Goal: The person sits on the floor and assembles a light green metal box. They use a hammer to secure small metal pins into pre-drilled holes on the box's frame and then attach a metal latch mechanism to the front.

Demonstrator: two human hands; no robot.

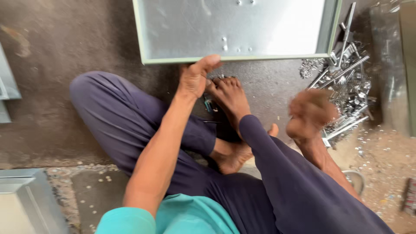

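Observation:
I sit cross-legged on a dark floor in navy trousers and a teal shirt. My left hand point(196, 77) reaches forward and grips the near rim of a shallow metal tray panel point(229, 30) with a pale green edge, thumb over the rim. My right hand point(310, 113) is blurred with motion beside a heap of shiny metal strips and small parts point(346, 86); its fingers look curled, and I cannot tell if it holds anything. My bare feet point(229, 97) rest just below the panel.
Grey metal panels lie at the left edge point(8, 82) and bottom left point(26, 199). Small metal punch-outs are scattered on the floor point(381, 160) at the right and lower left. A metal ring point(356, 178) lies by my right knee.

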